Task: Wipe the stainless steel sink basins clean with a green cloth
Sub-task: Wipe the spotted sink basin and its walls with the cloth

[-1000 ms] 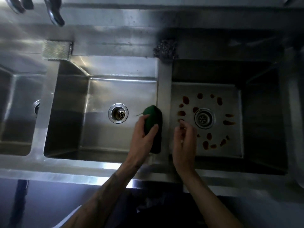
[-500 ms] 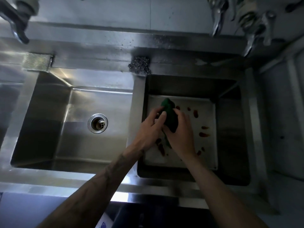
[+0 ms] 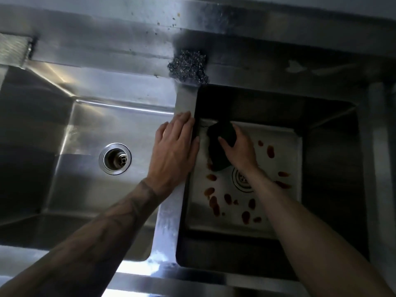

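The right hand (image 3: 241,150) is down in the right basin (image 3: 330,159), fingers curled over a bunched cloth (image 3: 220,144) and pressing it against the basin floor. The cloth looks very dark here, nearly black, and sits under and just left of the palm, in the far left corner of the floor. Just below the wrist lies the right drain (image 3: 241,180), partly hidden by the forearm. Reddish-brown stains (image 3: 270,151) are scattered over the floor around the drain: a couple to the right of the hand, most of them nearer the person than the hand.

The left hand (image 3: 174,151) lies flat and empty, fingers spread and stretched out, on the divider (image 3: 169,219) between the two basins, just left of the cloth; its thumb reaches over the divider's right edge. Left of this hand is the left basin (image 3: 85,129), with its drain (image 3: 115,159) well to the left of the knuckles. Beyond the fingertips, on the back ledge, sits a steel scourer (image 3: 188,66).
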The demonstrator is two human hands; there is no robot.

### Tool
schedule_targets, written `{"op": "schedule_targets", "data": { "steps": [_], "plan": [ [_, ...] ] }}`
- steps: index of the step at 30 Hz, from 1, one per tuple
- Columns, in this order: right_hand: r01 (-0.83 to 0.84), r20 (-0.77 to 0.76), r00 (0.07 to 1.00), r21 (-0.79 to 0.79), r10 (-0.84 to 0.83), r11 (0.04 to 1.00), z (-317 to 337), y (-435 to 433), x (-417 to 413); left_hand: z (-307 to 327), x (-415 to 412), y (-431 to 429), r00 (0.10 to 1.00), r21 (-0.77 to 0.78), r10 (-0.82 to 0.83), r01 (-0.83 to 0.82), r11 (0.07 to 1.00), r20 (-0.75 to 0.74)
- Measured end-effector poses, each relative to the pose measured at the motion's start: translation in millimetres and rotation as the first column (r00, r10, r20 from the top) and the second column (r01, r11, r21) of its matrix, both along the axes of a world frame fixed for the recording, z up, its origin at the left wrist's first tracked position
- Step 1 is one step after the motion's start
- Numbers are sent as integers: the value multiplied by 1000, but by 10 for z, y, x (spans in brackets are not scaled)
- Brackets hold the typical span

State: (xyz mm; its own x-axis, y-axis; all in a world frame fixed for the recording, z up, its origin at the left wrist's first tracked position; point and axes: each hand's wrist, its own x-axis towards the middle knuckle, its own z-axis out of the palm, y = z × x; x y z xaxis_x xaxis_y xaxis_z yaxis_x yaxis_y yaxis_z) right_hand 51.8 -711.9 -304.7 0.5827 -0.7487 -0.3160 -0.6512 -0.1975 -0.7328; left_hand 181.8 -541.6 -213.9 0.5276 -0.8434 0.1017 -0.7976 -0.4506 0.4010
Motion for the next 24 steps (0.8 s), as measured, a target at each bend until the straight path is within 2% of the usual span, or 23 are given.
{"op": "schedule_targets", "data": {
  "steps": [2,4,7,9,12,14,16,18,20,22,24],
  "plan": [
    [0,-78,997,-54,-4,999,-198,-63,-2,-49,-13,3,1000,-20,25,-25,999,9],
    [44,-153,985,-209,-77,977,-315,-74,11,-73,-31,1,999,-40,34,-34,999,8],
    [-52,-206,978,-405,-35,913,-475,-2,98,-90,-35,-4,999,-53,37,-37,998,9],
    [-119,-269,963,-426,0,897,-646,44,149,-94,-45,-6,999,-61,46,-45,997,15],
    [-19,-317,937,-463,-145,886,-873,129,324,-100,-64,-17,998,-68,55,-53,996,32],
    [-26,-345,923,-496,-169,868,-943,248,508,-117,-56,-23,998,-71,54,-51,996,42],
    [-131,-322,945,-533,-56,836,-978,368,596,-132,-38,-32,997,-76,62,-59,995,39],
    [-284,-292,946,-547,138,787,-1002,389,450,-132,-49,-21,997,-72,72,-70,995,29],
    [-334,-291,936,-553,198,763,-1052,207,224,-129,-58,-26,996,-71,82,-79,994,34],
    [-213,-303,952,-549,44,808,-1084,-15,145,-132,-59,-37,995,-69,88,-85,994,40],
    [-8,-306,935,-523,-179,852,-1118,-84,269,-136,-59,-43,995,-65,86,-83,994,41]
  ]
}}
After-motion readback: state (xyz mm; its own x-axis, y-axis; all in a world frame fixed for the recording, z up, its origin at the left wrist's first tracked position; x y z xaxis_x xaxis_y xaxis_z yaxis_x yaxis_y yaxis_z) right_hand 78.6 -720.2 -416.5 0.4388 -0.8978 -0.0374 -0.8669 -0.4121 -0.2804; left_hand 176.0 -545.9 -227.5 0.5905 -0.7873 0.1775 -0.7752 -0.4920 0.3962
